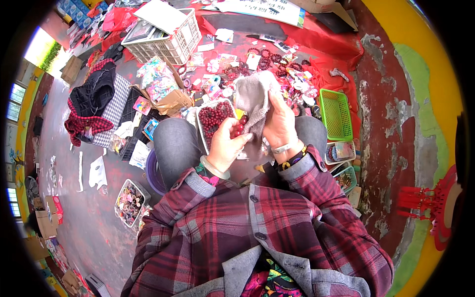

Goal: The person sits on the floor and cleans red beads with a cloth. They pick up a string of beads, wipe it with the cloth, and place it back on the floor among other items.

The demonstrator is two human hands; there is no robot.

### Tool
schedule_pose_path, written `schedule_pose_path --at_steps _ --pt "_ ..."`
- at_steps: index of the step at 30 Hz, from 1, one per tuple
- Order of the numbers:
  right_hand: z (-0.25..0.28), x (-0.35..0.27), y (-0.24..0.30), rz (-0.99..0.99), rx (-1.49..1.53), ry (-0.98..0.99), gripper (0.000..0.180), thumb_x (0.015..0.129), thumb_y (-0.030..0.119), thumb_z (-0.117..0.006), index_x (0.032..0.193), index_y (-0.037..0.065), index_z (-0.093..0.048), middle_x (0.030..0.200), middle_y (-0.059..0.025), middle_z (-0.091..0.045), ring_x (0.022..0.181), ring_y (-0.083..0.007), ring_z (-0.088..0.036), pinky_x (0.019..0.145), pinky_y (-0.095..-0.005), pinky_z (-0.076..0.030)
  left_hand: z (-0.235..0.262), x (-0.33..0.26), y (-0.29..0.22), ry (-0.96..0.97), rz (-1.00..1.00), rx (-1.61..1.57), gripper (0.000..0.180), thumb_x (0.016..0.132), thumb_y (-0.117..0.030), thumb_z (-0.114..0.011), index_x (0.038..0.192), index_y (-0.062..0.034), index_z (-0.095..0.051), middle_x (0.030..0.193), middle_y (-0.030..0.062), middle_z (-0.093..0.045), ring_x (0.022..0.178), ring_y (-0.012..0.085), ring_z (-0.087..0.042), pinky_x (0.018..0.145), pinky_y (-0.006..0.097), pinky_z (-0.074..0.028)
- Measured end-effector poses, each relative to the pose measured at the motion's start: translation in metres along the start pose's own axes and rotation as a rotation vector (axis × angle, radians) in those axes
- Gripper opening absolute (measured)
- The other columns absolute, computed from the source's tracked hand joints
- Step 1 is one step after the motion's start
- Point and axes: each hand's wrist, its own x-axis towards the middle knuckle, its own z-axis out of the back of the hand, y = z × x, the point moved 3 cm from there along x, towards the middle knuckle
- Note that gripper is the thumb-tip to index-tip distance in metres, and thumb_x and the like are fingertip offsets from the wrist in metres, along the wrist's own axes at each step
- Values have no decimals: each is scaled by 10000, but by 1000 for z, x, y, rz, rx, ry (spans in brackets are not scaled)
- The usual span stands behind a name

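My left hand [223,151] pinches a string of dark red beads [241,124] between thumb and fingers. A grey cloth [253,95] is gripped in my right hand [281,123], and it hangs down beside the beads, touching them. Part of the bead string is hidden by the cloth and my fingers. Just left of the cloth, between my knees, stands a white basket [200,129] heaped with red bead strings [214,117]. My left wrist is at that basket's near right side.
Ahead lie scattered red bracelets [264,59] and small packets. A large white crate [185,37] stands at the far left, near an open cardboard box [174,101]. A green basket [336,114] sits to the right. By my left leg are a purple basin [154,173] and a basket of trinkets [131,200].
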Motion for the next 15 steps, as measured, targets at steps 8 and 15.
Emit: schedule_pose_path --at_steps 8,15 --pt "-27 22 47 326 -350 150 356 929 204 -441 1230 13 -446 1177 -72 -521 1099 -178 -474 967 -332 -345 -6 8 -46 -145 -223 26 225 787 48 -617 958 -26 -490 757 -22 -516 619 28 -460 550 172 -400" --pt "48 -4 4 -145 448 241 481 889 437 -462 1183 57 -476 1158 -110 -533 1016 -238 -540 908 -371 -436 -66 -12 -42 174 -223 -16 266 792 51 -612 1009 -40 -487 865 11 -560 711 47 -525 601 192 -440"
